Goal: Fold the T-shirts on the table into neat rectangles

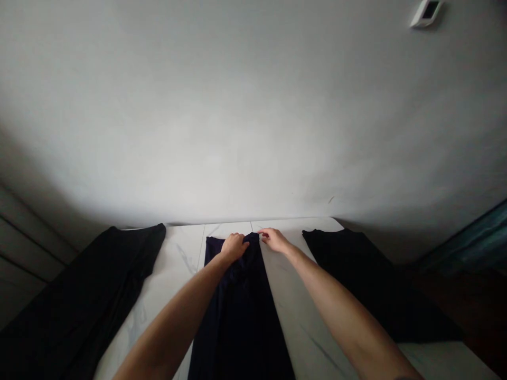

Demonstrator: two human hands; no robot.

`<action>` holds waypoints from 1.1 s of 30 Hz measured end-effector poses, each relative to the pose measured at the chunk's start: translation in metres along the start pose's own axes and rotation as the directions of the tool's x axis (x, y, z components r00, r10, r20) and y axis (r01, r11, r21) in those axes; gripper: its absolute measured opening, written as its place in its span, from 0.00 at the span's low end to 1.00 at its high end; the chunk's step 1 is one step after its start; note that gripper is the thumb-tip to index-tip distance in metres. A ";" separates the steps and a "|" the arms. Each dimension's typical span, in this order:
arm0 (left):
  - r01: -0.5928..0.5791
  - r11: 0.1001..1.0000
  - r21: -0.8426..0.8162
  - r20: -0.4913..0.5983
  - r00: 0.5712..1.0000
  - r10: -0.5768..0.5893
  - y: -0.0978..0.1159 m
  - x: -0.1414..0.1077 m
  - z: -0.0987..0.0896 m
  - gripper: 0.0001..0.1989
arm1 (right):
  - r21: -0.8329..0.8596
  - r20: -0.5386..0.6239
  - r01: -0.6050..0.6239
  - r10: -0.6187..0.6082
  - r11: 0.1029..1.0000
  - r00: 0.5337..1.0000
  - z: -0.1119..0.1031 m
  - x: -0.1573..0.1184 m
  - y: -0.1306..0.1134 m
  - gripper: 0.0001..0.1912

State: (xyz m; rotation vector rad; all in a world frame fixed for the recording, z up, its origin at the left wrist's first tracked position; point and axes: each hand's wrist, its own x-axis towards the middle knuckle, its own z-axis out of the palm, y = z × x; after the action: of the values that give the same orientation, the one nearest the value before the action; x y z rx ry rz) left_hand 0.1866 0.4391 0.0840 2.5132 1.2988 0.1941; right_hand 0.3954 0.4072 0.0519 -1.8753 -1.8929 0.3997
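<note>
Dark navy trousers (249, 316) lie lengthwise on a white marbled table (174, 269), with the waist end away from me. My left hand (235, 246) rests over the waistband near its middle, its fingers closed on the cloth. At the waistband's right corner, my right hand (274, 240) has its fingertips on the edge of the fabric, in what looks like a pinch. The lower part of the trousers runs out of view at the bottom.
A black garment (91, 285) covers the table's left side, and another dark garment (368, 290) lies along the right. Behind the table rises a pale wall (237, 132) with a small white device (426, 13) high on the right. Teal fabric (471, 237) shows at far right.
</note>
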 end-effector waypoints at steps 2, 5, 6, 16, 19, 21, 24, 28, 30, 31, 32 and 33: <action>0.041 0.999 0.016 0.023 0.999 -0.041 0.001 0.013 0.008 0.14 | -0.009 0.041 0.050 -0.050 0.999 0.998 0.006 0.014 0.004 0.21; 0.080 0.996 0.028 0.043 0.996 -0.081 0.000 0.025 0.016 0.10 | -0.007 0.104 0.119 -0.118 0.993 0.988 0.009 0.029 0.012 0.19; 0.081 0.996 0.027 0.049 0.995 -0.083 -0.001 0.027 0.017 0.09 | -0.002 0.125 0.138 -0.136 0.990 0.983 0.009 0.034 0.015 0.18; -0.071 0.992 -0.108 0.047 0.996 0.076 -0.003 0.015 0.000 0.10 | 0.112 0.288 0.260 -0.282 0.959 0.915 -0.003 0.074 0.021 0.07; -0.081 0.989 -0.125 0.037 0.996 0.086 -0.004 0.012 -0.005 0.09 | 0.150 0.353 0.257 -0.295 0.955 0.888 -0.002 0.083 0.015 0.09; -0.085 0.986 -0.143 0.030 0.995 0.090 -0.007 0.011 -0.005 0.10 | 0.164 0.395 0.242 -0.289 0.956 0.872 0.001 0.087 0.012 0.09; -0.089 0.976 -0.201 0.015 0.995 0.094 -0.016 0.009 -0.002 0.13 | 0.163 0.435 0.217 -0.268 0.962 0.860 0.008 0.090 0.010 0.11; -0.045 0.969 -0.244 0.100 0.992 0.071 -0.034 0.003 0.002 0.23 | 0.117 0.441 0.198 -0.229 0.973 0.868 0.013 0.093 0.013 0.12; -0.016 0.964 -0.266 0.151 0.987 0.058 -0.041 0.000 0.003 0.25 | 0.094 0.433 0.200 -0.221 0.975 0.874 0.013 0.094 0.013 0.12; -0.010 0.959 -0.283 0.160 0.985 0.058 -0.044 -0.001 0.003 0.24 | 0.084 0.430 0.203 -0.219 0.976 0.876 0.013 0.094 0.013 0.11; -0.013 0.951 -0.308 0.157 0.986 0.064 -0.046 -0.003 0.003 0.23 | 0.077 0.428 0.205 -0.218 0.976 0.877 0.013 0.094 0.013 0.11; -0.020 0.940 -0.340 0.145 0.987 0.074 -0.047 -0.004 0.004 0.21 | 0.071 0.430 0.207 -0.217 0.976 0.877 0.012 0.094 0.012 0.10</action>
State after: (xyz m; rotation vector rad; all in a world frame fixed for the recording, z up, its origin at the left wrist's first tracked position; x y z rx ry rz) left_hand 0.1492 0.4605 0.0655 2.2199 1.0448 0.2074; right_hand 0.4013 0.5027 0.0455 -1.6324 -2.3422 0.8197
